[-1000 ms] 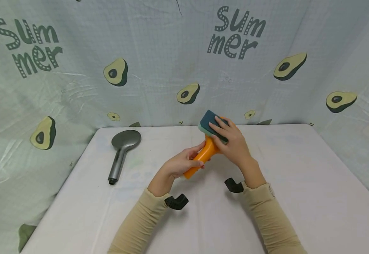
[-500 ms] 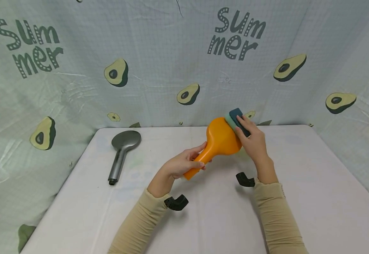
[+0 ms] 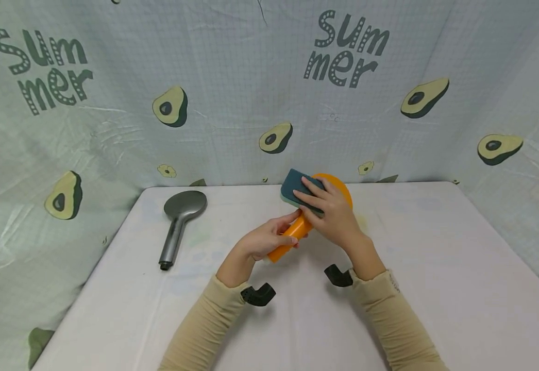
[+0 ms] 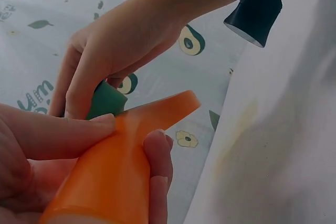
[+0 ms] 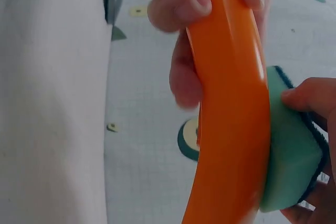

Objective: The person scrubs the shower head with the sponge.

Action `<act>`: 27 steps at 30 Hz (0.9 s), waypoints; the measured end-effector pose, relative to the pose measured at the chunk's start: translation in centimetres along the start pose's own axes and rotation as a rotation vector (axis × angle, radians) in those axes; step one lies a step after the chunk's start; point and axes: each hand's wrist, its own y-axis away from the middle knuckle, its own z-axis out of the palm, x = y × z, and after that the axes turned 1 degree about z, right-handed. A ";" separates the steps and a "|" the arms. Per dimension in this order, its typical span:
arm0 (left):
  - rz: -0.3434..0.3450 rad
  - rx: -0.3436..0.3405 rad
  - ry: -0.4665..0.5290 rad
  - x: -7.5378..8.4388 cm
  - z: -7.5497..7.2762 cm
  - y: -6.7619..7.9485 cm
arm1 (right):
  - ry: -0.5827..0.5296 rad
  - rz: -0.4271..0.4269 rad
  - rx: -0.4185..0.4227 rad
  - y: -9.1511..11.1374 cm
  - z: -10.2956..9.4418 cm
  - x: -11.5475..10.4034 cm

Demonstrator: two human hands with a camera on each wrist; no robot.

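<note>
An orange shower head (image 3: 344, 191) is held above the table, tilted, its head up and to the right. My left hand (image 3: 264, 239) grips its handle, thumb on one side and fingers on the other, as the left wrist view also shows. With my right hand (image 3: 336, 212) I hold a two-layer sponge (image 3: 293, 186), dark blue on the outer side and green beneath. In the right wrist view the sponge's green side (image 5: 287, 148) lies against the orange shower head (image 5: 231, 95) near its neck. The right hand hides part of the shower head's face.
A grey shower head (image 3: 181, 214) lies on the left of the white table (image 3: 436, 268). Behind the table hangs a pale cloth (image 3: 232, 62) printed with avocados. Black curved pieces (image 3: 257, 294) stick out from both cuffs.
My right hand slid the sponge from the neck out to the right rim of the orange shower head, then back left to the neck. The left hand has stayed in place.
</note>
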 end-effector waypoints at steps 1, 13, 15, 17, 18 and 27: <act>0.002 -0.004 -0.003 0.0 0.0 0.0 | -0.001 0.010 0.009 0.0 -0.2 0.2; 0.022 -0.080 -0.132 0.3 0.3 0.2 | -0.146 0.503 0.090 1.9 -3.6 5.2; 0.022 -0.078 -0.138 0.3 0.3 0.2 | -0.120 0.480 0.090 1.6 -3.5 4.8; 0.018 -0.071 -0.136 0.4 0.3 0.3 | -0.080 0.411 0.088 1.2 -3.1 3.9; 0.014 -0.066 -0.131 0.4 0.2 0.3 | -0.058 0.364 0.086 0.9 -2.7 3.3; -0.030 -0.035 -0.099 0.1 0.2 0.1 | 0.012 0.006 -0.067 -0.1 -0.2 -0.4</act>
